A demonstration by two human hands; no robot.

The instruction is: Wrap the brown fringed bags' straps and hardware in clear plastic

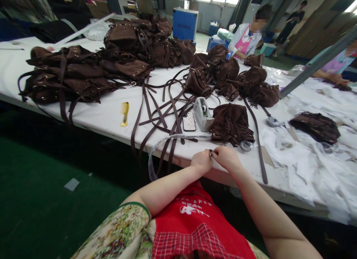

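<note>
My left hand is closed at the table's front edge around a small, dark, shiny piece, perhaps metal, too small to name. Pinched fingers of my right hand meet it from the other side; whether they grip the same piece is hidden. Just beyond lies a dark brown fringed suede bag with metal eyelets. A clear plastic-wrapped strap runs from near that bag over the edge, left of my hands. A small roll of clear wrap sits by the bag's lower right corner.
Behind stand a grey tape dispenser and a phone, among loose brown straps. A yellow comb lies left. Brown bags are heaped behind; white wrapping covers the right. A slanted metal pole and co-workers are beyond.
</note>
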